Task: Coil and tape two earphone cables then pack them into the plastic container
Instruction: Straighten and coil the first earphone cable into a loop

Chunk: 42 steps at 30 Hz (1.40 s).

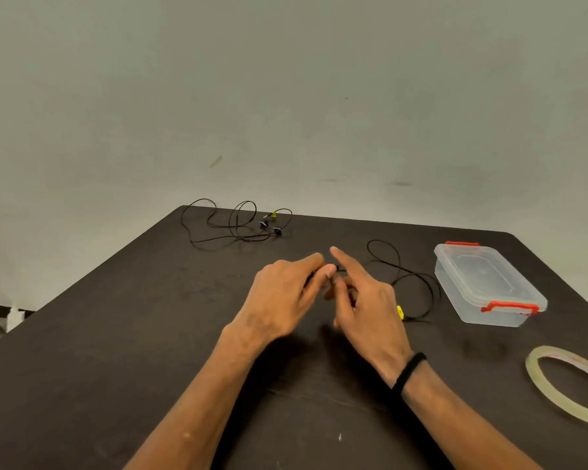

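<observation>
Partly hidden between the hands, the near earphone cable [418, 279] trails toward the plastic container [489, 286]. Left hand [282, 296] pinches it; right hand [364, 300] grips it too, forefinger straight. The second earphone cable [231, 225] lies far left of the container, the tape roll [550, 398] near it, cut off.

Dim, even light; soft shadows under the hands on the dark brown tabletop [116, 334]; wide-angle bending at edges; slight blur.

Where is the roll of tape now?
In the head view the roll of tape lies flat at the table's near right edge, nearer than the plastic box and right of the right hand.
</observation>
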Available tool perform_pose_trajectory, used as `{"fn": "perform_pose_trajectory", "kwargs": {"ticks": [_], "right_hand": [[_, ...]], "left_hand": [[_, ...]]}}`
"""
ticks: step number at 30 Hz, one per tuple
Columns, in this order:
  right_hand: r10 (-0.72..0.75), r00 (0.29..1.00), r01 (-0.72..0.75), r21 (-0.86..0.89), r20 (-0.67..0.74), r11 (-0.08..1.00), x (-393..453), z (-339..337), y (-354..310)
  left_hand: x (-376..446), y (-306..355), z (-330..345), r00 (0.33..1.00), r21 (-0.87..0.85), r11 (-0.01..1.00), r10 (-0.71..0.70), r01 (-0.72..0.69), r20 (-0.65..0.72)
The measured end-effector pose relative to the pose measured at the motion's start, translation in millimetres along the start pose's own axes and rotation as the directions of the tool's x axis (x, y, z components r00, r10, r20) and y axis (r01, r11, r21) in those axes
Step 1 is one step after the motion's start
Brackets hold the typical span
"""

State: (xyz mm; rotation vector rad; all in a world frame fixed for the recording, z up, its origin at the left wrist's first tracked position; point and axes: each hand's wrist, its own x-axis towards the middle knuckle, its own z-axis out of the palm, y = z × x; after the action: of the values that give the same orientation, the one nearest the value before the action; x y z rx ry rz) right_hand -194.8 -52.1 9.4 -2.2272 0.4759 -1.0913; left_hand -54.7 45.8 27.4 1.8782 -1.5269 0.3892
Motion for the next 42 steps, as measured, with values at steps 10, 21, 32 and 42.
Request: {"fn": "perform_pose_trajectory", "kwargs": {"ticks": [10,21,32,42], "right_hand": [[0.255,0.964,-0.263,0.415,0.075,0.871,4.3,-4.2,-1.2],[0.323,0.942,-0.263,0.388,-0.096,0.884,14.8,-9.1,16.8],[0.038,0.986,-0.063,0.155,0.159,0.986,-5.7,1.1,-5.7],[-0.092,0.975,0.138,-0.219,0.204,0.966,-7.1,3.6,-6.1]], "left_hand": [[-2.3,0.6,-1.5,0.987,-0.298,0.945,-0.103,0.136,0.123],[-14.4,-26.1,-64.0,0.887,0.116,0.979,-0.200,0.167,0.417],[-21.7,-2.5,-72.0,0.921,0.077,0.986,-0.166,0.148,0.352],[-9.0,15.1,-83.6,0.888,0.085,0.985,-0.174,0.152,0.426]]}}
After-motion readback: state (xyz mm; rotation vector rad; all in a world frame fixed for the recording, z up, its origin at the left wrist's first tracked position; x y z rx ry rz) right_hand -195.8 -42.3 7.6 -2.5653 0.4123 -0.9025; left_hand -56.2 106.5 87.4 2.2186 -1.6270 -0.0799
